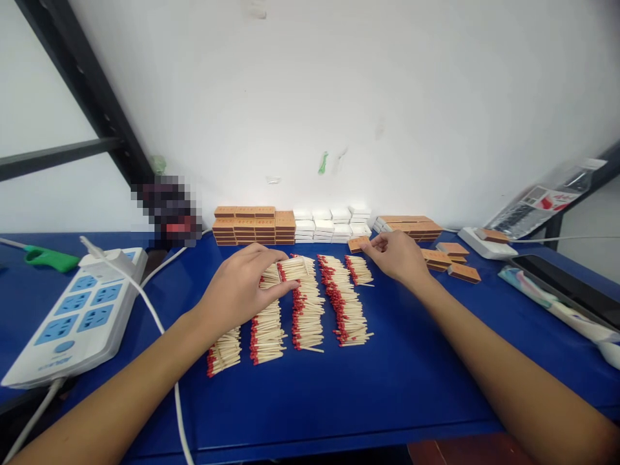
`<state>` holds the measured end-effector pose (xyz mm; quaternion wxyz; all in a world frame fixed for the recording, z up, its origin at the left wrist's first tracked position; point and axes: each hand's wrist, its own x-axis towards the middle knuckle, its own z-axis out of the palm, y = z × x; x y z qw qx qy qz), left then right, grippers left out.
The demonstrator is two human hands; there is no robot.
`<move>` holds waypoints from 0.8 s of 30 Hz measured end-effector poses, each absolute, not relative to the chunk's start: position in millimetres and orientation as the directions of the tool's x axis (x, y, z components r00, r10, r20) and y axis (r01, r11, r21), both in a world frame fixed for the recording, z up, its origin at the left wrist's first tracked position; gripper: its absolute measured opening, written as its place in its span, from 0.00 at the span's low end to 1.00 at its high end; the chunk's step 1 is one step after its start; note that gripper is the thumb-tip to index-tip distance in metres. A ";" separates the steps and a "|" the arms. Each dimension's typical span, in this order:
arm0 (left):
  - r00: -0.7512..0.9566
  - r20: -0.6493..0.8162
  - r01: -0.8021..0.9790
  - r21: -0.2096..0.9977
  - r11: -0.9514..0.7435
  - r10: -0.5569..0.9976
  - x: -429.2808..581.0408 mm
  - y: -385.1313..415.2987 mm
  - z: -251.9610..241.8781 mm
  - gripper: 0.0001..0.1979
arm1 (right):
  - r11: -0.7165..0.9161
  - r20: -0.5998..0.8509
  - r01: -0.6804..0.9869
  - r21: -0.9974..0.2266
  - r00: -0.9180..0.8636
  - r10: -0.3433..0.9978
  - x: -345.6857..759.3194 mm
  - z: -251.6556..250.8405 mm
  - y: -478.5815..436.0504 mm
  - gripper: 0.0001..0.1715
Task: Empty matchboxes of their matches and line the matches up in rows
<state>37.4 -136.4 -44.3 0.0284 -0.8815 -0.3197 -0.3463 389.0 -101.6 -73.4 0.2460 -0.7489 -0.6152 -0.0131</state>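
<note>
My left hand (pixel 247 284) is over the left rows of red-tipped matches (pixel 307 316), its thumb and fingers closed on a white matchbox tray (pixel 295 267) that seems to have matches in it. My right hand (pixel 394 255) pinches an orange matchbox (pixel 358 244) in front of the white trays. A short group of matches (pixel 358 270) lies just below that box. Behind my hands, orange matchboxes (pixel 254 226) are stacked against the wall, with stacked white trays (pixel 323 227) beside them.
More orange boxes (pixel 409 226) stand at the back right, and loose ones (pixel 464 272) lie beyond my right wrist. A power strip (pixel 92 310) with a cable and a green lighter (pixel 51 258) are left. A bottle (pixel 547 197), white adapter (pixel 487 243) and dark phone-like slab (pixel 566 284) are right.
</note>
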 end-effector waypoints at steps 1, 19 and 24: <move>0.557 0.630 0.583 0.168 -0.795 0.541 37.6 -136.5 -44.4 0.19 | -0.123 0.329 0.940 -0.320 0.232 0.915 388.2 -73.8 -102.2 0.18; 0.575 0.608 0.525 0.240 -0.817 0.548 40.1 -141.0 -40.2 0.19 | 0.021 0.344 0.976 -0.219 0.057 0.937 439.3 -50.9 -101.7 0.10; 0.599 0.616 0.481 0.234 -0.845 0.512 42.9 -143.4 -39.1 0.18 | 0.183 0.448 0.953 -0.242 -0.058 0.892 429.4 -47.9 -106.1 0.11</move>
